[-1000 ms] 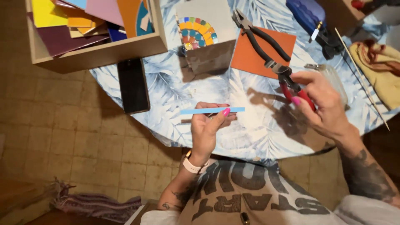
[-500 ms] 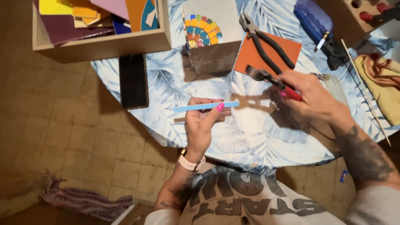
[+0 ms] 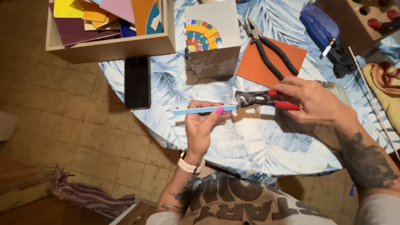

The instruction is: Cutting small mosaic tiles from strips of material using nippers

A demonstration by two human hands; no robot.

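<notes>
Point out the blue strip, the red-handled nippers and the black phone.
blue strip [image 3: 200,110], head view, middle of its long edge
red-handled nippers [image 3: 254,98], head view, dark metal head
black phone [image 3: 137,81], head view, centre of the screen

Beside the glossy black phone [image 3: 137,82], the left hand [image 3: 202,127] pinches a smooth, matt blue strip [image 3: 204,110], met by dull metal nippers [image 3: 266,98] with shiny red plastic grips, over a printed cloth-covered desk [image 3: 250,141] near a matt wooden box [image 3: 112,48].

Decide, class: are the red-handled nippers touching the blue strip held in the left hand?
Touching. The head view shows the red-handled nippers closing their head on the right end of the blue strip, no gap visible.
</notes>
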